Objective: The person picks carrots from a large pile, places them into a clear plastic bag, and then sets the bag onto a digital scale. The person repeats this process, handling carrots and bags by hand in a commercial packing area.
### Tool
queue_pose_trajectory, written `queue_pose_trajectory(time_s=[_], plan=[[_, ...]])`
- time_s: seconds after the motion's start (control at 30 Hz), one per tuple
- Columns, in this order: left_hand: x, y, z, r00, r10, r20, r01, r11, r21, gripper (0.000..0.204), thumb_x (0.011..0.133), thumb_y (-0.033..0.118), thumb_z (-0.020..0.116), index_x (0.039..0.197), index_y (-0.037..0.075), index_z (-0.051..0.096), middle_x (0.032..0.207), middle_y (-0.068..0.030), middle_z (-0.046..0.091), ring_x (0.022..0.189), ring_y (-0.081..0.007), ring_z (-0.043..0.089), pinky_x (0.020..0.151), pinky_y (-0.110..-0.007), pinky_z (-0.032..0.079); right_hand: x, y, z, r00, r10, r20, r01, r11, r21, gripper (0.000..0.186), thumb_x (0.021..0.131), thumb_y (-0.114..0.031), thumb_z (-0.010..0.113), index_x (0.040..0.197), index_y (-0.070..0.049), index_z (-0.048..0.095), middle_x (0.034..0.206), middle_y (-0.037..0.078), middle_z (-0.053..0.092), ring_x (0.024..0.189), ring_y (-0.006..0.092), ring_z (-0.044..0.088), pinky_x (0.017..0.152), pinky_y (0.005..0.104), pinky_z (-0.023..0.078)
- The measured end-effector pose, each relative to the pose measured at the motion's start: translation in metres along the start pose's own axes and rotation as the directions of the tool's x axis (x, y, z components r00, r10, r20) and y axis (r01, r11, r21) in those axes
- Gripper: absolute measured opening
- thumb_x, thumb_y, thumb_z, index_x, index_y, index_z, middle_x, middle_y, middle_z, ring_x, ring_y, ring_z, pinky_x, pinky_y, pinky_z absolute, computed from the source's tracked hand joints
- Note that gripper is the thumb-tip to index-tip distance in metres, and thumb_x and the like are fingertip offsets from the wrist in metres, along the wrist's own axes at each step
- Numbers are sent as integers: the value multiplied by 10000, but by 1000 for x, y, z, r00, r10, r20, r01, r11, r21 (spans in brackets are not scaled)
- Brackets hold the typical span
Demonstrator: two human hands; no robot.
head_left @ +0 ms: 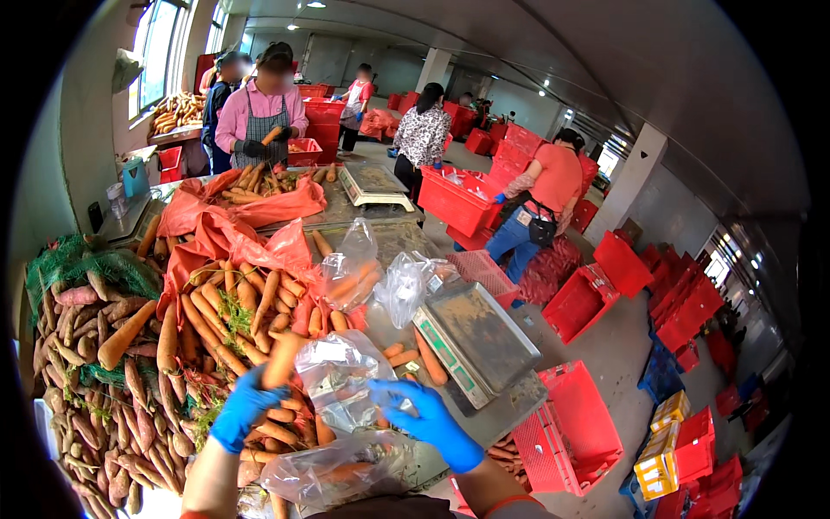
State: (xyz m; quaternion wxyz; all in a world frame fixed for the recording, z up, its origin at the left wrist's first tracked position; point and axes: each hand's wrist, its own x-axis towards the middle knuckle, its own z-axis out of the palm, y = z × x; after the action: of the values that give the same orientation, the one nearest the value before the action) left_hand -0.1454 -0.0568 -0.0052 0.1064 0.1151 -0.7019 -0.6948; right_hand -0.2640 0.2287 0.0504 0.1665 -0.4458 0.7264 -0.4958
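My left hand [245,408], in a blue glove, is closed around a carrot [282,358] that is slightly blurred. It is above the near side of a heap of carrots [246,298] with some green tops, spread on red plastic sheeting [232,238]. My right hand [430,426], also gloved in blue, has its fingers stretched out and apart, beside a clear plastic bag [340,372]. Nothing shows in its grasp. Below, nearer to me, lies another clear bag [324,471] with carrots inside. Filled bags [350,275] lie farther back.
A scale [475,342] stands right of the bags, with loose carrots [430,356] beside it. Sweet potatoes [112,415] are piled at left. Red crates [566,432] stand at right. Across the table a person [259,121] handles a carrot; another [545,195] holds a crate.
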Motion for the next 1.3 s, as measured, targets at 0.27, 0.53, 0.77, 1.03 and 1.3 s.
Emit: queue_pose_trajectory(time_s=[0.27, 0.53, 0.77, 1.03, 1.3], plan=[[14, -9, 113, 775, 135, 618, -632, 163, 757, 162, 753, 213, 578, 843, 83, 615, 688, -146, 626, 619, -310, 629, 547, -404, 486, 1, 91, 38, 967, 90, 240, 100, 730, -676, 469, 742, -368, 684, 1089, -69, 580, 813, 114, 622, 652, 248, 592, 588, 364, 482], [31, -24, 113, 774, 116, 622, -632, 105, 768, 137, 755, 233, 547, 811, 136, 627, 783, -74, 641, 689, -284, 640, 557, -391, 489, -20, 119, 25, 773, 481, 415, -547, 836, 50, 496, 760, -412, 696, 1036, -15, 586, 750, 66, 607, 642, 125, 577, 554, 281, 466], [38, -18, 86, 906, 31, 423, -153, 954, 257, 290, 839, 283, 649, 987, 33, 652, 874, -58, 670, 713, -113, 595, 601, -248, 472, -30, 111, 12, 977, 187, 106, -186, 982, -15, 464, 746, -270, 741, 1066, 23, 574, 905, 108, 644, 848, 118, 573, 728, 300, 473], [15, 44, 125, 986, 55, 155, -12, 964, -265, 316, 846, 174, 630, 1129, 40, 591, 935, 2, 592, 814, -75, 521, 676, -205, 430, -31, 74, 37, 944, 286, -165, -176, 860, 479, 331, 764, -141, 713, 1026, 15, 585, 814, 25, 607, 770, 87, 538, 659, 259, 472], [0, 59, 130, 955, 173, 241, -78, 930, -360, 406, 860, 148, 613, 1239, 40, 514, 1187, -54, 566, 1062, -142, 527, 936, -299, 420, -44, 52, 26, 956, 291, 19, -214, 657, 723, 409, 801, -247, 688, 1073, 26, 549, 778, 73, 616, 617, 104, 541, 547, 227, 441]])
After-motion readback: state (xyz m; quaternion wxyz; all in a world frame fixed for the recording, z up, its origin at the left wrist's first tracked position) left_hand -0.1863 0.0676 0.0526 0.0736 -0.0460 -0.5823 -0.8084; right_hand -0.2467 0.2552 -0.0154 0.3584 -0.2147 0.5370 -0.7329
